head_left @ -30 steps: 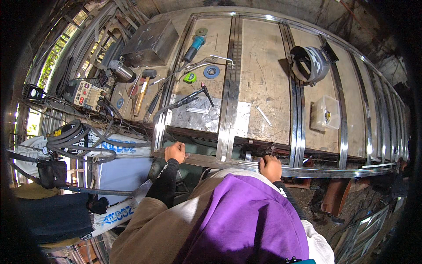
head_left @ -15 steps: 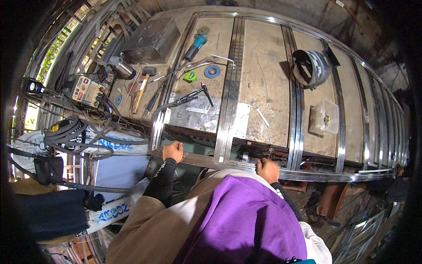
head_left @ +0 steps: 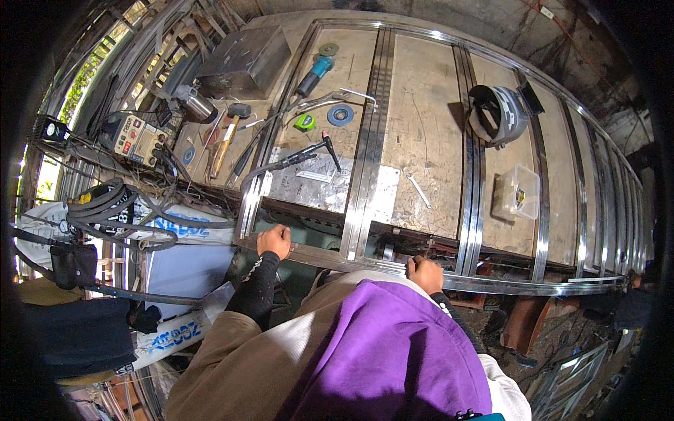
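A long ladder-like metal frame [head_left: 361, 196] of shiny square tubing lies over the wooden worktable. Both of my hands are on its near rail, close to my body. My left hand [head_left: 274, 241] is closed over the rail near the frame's left corner. Farther right, my right hand [head_left: 425, 274] is wrapped round the same rail, thumb on top. Within the frame's left bays lie a welding torch [head_left: 303, 154] with its cable, a blue angle grinder [head_left: 314, 76], a green tape measure [head_left: 305, 123] and a wrench [head_left: 419, 190].
A welding helmet [head_left: 500, 116] and a clear plastic box [head_left: 517, 192] sit among the right crossbars. At left are a hammer [head_left: 226, 144], a welding machine [head_left: 137, 140], a large metal box [head_left: 246, 62] and coiled cables [head_left: 105, 207]. A blue disc [head_left: 340, 115] lies near the tape measure.
The view has shifted slightly. Both hands keep their hold on the near rail, and the frame shows no clear movement over the table.
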Demonstrator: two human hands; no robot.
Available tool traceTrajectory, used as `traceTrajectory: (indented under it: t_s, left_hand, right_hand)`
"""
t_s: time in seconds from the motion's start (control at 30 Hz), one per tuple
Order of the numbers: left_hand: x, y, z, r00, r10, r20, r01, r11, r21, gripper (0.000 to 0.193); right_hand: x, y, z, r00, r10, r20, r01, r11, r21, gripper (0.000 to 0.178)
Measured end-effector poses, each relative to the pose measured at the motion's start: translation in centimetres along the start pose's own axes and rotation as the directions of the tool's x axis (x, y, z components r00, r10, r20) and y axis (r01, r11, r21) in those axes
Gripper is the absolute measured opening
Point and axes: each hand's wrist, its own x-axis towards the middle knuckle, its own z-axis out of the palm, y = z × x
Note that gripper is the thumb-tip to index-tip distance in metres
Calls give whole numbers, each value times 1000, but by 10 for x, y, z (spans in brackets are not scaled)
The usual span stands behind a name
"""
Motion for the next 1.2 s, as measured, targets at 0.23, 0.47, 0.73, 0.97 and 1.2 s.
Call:
traceTrajectory:
  t_s: [0.23,0.47,0.73,0.97,1.2]
  left_hand:
    - [1,-1,-1,999,-16,40,15,1000,25,32]
    - [3,-4,-1,994,-31,104,30,999,17,32]
    - [5,0,-1,991,5,136,-17,996,88,39]
    - [6,1,-2,987,-24,161,6,994,111,41]
    - [6,0,-1,987,-12,160,-7,993,114,44]
  right_hand:
    - [0,0,-1,1000,-3,10,3,1000,0,38]
    - [1,1,2,1000,-2,-5,2,1000,0,38]
    - [1,2,1,1000,-2,-11,2,1000,-7,37]
    - [-1,-1,-1,1000,15,13,-16,1000,22,38]
    - [0,-1,-2,1000,6,5,-6,1000,18,39]
